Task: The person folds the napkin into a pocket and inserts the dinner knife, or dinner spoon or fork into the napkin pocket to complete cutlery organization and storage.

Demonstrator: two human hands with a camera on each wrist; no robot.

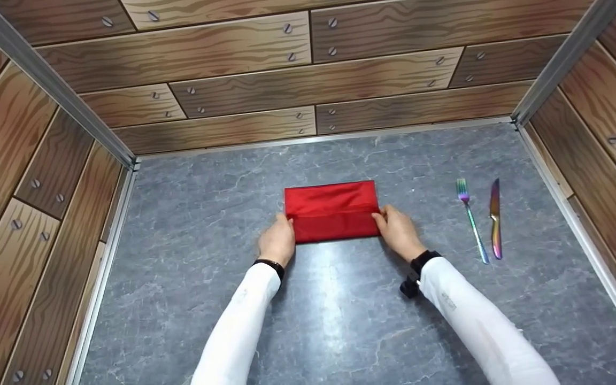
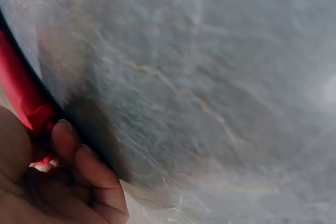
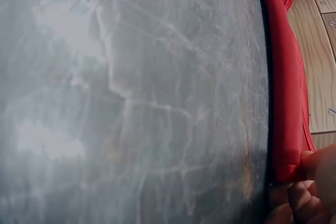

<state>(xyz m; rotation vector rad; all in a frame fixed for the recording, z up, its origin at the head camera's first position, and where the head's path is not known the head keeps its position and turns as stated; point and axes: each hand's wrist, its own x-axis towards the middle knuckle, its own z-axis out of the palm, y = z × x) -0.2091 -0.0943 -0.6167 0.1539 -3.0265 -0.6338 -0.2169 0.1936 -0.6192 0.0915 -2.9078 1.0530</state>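
Observation:
A red cloth napkin (image 1: 332,227), folded into a rectangle, lies at the middle of the grey marbled surface. At its left end my left hand (image 1: 277,240) pinches the edge between thumb and fingers. The right end is pinched by my right hand (image 1: 400,232), thumb on top. In the right wrist view, the napkin's (image 3: 287,87) near side shows as a rounded fold with my right fingers beneath the corner. Only a strip of the napkin (image 2: 18,85) appears in the left wrist view, beside my curled left fingers.
A rainbow-coloured fork (image 1: 472,222) and a matching knife (image 1: 495,219) lie side by side to the right. Wood-patterned panels (image 1: 244,48) stand at the back and both sides, with metal strips (image 1: 580,227) along the edges.

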